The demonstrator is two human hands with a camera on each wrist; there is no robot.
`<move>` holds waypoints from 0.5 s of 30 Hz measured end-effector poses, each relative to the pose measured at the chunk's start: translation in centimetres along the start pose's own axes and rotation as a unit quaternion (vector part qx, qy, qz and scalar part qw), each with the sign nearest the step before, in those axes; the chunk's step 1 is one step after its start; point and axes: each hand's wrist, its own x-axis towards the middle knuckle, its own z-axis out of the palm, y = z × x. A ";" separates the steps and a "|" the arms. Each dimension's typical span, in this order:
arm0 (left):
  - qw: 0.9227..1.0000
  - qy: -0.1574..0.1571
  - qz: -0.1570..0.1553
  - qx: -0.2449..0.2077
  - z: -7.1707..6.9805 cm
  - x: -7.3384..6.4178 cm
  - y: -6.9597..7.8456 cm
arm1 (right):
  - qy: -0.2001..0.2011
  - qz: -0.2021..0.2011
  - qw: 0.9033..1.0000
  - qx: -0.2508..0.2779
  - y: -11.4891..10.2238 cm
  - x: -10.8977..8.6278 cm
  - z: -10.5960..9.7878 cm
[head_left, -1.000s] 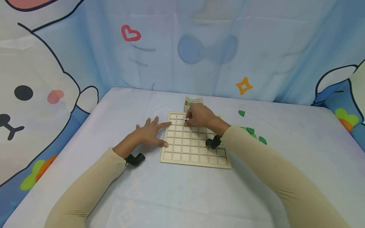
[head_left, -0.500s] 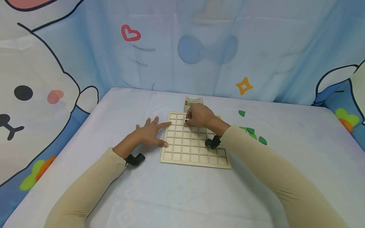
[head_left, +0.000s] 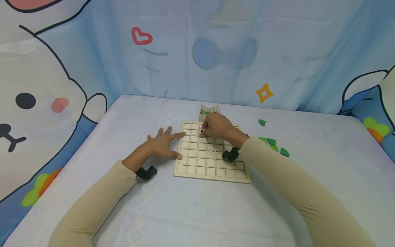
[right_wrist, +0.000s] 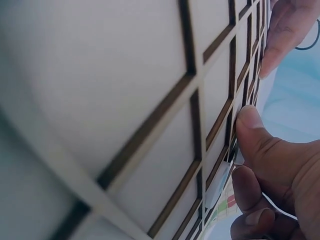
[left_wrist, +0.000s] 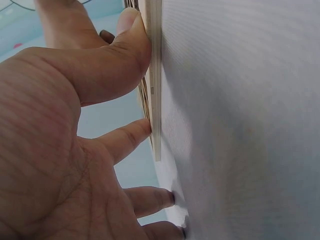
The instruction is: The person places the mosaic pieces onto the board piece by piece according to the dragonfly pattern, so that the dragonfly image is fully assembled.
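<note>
Left hand (head_left: pixel 158 145): spread wide, touching left edge of grid board (head_left: pixel 201 161)
Right hand (head_left: pixel 217 125): pinches white-and-black piece (head_left: pixel 201 131) at far rows
Board: flat on surface (head_left: pixel 185 209)
Green pieces (head_left: pixel 271 141): right of board

The head view looks forward and down across the table (head_left: pixel 172 209), far enough back to take in the gridded board (head_left: pixel 201 161) and the curtain (head_left: pixel 172 75) beyond. The left wrist view sits close by the left hand (left_wrist: pixel 65 150), low, catching the board nearly edge-on. The right wrist view looks closely along the board toward the right hand (right_wrist: pixel 280 170). All three share the board.
</note>
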 end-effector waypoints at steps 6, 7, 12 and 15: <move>1.000 0.000 0.001 -0.001 -0.1 0.0 0.0 | 0.005 0.004 1.000 0.008 0.0 -0.1 -0.1; 1.000 0.000 0.001 -0.001 -0.1 0.0 0.0 | 0.007 0.004 1.000 0.010 0.0 -0.1 -0.1; 1.000 0.001 0.002 -0.003 -0.1 -0.1 0.0 | 0.013 0.002 1.000 0.013 0.2 -0.2 0.0; 1.000 0.001 0.001 -0.004 -0.1 -0.1 0.0 | 0.014 0.004 1.000 0.013 0.1 -0.2 0.1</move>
